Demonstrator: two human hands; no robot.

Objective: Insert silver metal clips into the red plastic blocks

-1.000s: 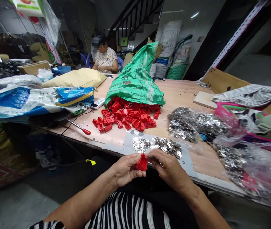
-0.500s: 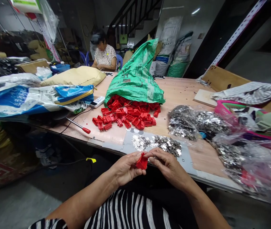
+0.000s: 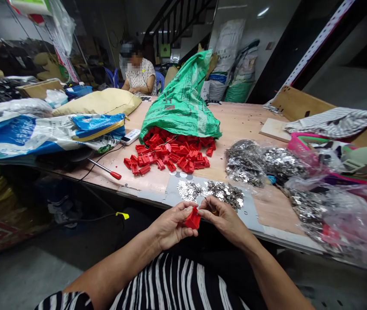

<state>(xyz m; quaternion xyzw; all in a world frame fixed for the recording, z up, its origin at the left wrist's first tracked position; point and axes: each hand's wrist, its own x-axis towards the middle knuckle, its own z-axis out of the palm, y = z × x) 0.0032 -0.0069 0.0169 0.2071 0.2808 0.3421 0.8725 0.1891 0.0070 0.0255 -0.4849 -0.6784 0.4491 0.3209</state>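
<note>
the left hand (image 3: 171,225) grips a boxy red plastic part (image 3: 192,220), likely light, stiff, best held at its left, the right hand (image 3: 224,218) pinched nearly closed, contents unclear.

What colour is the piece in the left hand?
The piece in the left hand is red, seen best in the head view.

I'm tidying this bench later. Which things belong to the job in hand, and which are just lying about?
Likely the job:
- red piece, in the left hand, right hand close beside it
- red pile
- green sack
- loose metal bits

Seemingly lying about:
- striped cloth
- white device
- tan sack
</note>
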